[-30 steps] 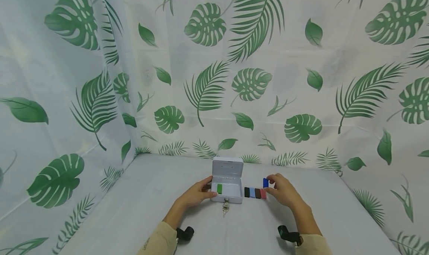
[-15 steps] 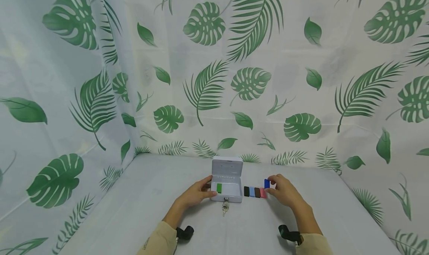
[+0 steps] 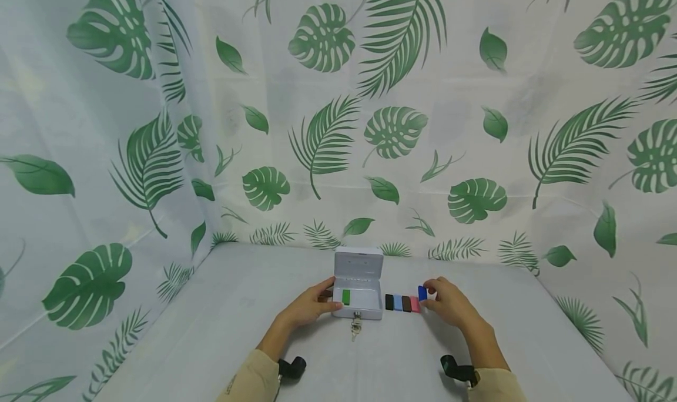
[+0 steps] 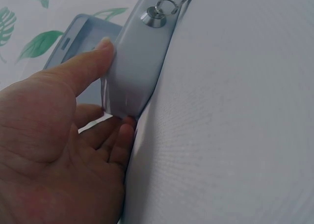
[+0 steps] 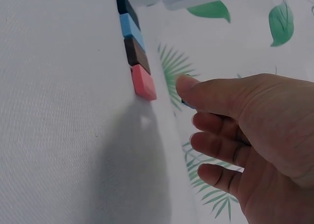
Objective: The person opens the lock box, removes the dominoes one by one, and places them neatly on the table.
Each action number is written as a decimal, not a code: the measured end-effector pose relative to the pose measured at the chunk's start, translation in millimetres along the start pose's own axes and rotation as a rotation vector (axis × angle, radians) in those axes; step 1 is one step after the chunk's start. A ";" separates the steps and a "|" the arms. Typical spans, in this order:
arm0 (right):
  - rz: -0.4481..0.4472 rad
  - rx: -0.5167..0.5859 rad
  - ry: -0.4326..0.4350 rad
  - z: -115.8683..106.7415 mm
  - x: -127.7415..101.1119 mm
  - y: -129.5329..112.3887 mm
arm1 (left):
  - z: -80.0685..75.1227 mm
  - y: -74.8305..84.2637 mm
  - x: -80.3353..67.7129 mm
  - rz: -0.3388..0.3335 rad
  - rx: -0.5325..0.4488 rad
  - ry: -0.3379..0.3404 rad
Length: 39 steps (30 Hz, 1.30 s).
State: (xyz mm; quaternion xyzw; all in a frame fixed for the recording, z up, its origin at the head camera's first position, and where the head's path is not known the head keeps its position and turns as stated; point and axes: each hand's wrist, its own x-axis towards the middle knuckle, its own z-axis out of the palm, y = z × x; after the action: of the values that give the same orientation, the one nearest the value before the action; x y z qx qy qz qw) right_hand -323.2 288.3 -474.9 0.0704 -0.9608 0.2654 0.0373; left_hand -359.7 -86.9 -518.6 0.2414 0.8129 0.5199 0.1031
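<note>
A small white metal cash box (image 3: 357, 314) stands on the table with its lid (image 3: 359, 265) raised. A green block (image 3: 346, 297) lies inside, at the left. My left hand (image 3: 307, 305) grips the box's left side; in the left wrist view the thumb (image 4: 93, 64) lies on the rim and the other fingers go round the end. My right hand (image 3: 448, 301) pinches a blue block (image 3: 422, 293), mostly hidden behind the thumb in the right wrist view. Left of it, a black block (image 3: 389, 302), a light blue block (image 3: 398, 302), a brown block (image 3: 406, 304) and a pink block (image 3: 415, 304) form a row.
Keys (image 3: 356, 327) hang from the lock (image 4: 154, 16) on the box's front. The white-covered table (image 3: 359, 372) meets a leaf-printed curtain (image 3: 338, 208) at the back. Black wrist cameras (image 3: 292, 367) are worn on both arms.
My right hand has shifted slightly right and lower with the blue block, beside the pink one. The left hand and the box have stayed put.
</note>
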 end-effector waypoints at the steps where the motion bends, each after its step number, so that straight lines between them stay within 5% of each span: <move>1: 0.003 0.001 -0.005 0.0 -0.1 0.3 | 0.0 0.2 -0.1 0.000 0.000 0.000; 39: 0.057 -0.038 -0.061 6.8 0.6 5.2 | -0.4 -2.7 0.5 0.001 0.009 -0.001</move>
State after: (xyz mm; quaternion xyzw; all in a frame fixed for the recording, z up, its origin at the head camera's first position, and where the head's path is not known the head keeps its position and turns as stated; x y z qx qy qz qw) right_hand -324.8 289.2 -483.3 0.0505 -0.9680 0.2460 0.0016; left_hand -361.1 -87.9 -520.8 0.2427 0.8149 0.5163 0.1023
